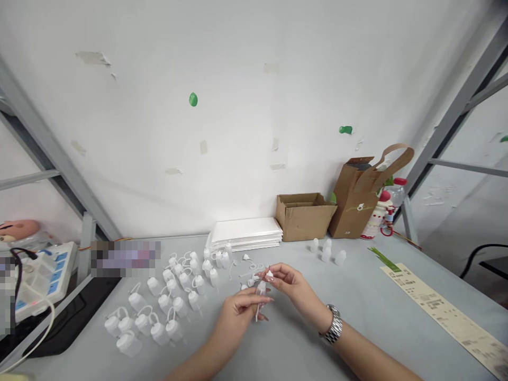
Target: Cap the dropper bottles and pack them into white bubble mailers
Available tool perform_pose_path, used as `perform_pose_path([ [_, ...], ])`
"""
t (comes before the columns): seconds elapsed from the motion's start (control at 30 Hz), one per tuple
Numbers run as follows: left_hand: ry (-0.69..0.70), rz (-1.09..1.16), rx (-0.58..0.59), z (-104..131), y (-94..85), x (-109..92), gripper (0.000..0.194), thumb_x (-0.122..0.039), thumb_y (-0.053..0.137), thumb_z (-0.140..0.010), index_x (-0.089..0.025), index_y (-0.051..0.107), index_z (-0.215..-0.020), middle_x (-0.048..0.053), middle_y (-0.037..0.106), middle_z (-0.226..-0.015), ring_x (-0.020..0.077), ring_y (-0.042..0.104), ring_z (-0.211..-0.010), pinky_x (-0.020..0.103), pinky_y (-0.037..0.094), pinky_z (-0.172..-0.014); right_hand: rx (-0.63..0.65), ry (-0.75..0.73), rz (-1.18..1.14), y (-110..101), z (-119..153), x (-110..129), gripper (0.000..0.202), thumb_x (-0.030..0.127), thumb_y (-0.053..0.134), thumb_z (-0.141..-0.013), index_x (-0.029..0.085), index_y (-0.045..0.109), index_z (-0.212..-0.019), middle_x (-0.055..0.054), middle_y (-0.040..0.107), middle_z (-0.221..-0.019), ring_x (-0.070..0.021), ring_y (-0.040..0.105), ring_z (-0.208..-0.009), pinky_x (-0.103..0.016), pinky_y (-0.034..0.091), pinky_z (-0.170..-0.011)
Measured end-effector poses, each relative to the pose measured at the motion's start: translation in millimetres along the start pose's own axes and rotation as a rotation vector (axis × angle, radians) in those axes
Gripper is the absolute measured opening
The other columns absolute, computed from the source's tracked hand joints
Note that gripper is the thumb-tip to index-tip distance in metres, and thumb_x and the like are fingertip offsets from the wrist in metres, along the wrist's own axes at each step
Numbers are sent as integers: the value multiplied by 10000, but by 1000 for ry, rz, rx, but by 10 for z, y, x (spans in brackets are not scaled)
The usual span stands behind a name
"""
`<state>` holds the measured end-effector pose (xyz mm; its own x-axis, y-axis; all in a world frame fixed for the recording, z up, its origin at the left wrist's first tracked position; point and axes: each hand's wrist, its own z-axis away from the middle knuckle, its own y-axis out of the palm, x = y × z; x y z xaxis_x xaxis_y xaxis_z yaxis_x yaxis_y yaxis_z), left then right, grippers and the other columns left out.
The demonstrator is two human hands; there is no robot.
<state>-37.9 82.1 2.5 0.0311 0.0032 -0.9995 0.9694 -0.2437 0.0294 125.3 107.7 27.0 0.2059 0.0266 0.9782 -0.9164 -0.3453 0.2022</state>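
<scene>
Low over the grey table, my left hand grips a small translucent squeeze bottle between its fingers, with a thin white strip hanging below it. Just above the bottle's mouth, my right hand pinches a small white cap with a thin dark tip pointing up. I cannot tell whether the cap touches the bottle. Loose white caps and straps lie just behind my hands, partly covered by them. To the left stand several white bottles, many with looped straps at their tops.
Several small bottles without straps stand at the right. Behind are a stack of white cards, an open cardboard box and a brown paper bag. A long printed paper strip lies right; a power strip sits left.
</scene>
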Motion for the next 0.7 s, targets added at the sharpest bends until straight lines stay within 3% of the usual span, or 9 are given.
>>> perform_pose_path([
  [0.2,3,21,-2,-5,21,5,246,-449,669,-655,-236,765,-731,62,698,-918,115,577,-572,289,564,-579,-36,43,-7,18,-1,-36,249,389,750,-635,194,686,-777,-18,668,-822,-149,582,-728,-290,450,-723],
  [0.7,-32,101,41,21,8,-49,352,-529,698,-611,-207,759,-740,75,730,-813,133,609,-530,293,553,-564,11,61,-147,12,1,-143,186,298,772,-613,188,680,-731,-7,634,-789,-120,546,-651,-255,435,-623],
])
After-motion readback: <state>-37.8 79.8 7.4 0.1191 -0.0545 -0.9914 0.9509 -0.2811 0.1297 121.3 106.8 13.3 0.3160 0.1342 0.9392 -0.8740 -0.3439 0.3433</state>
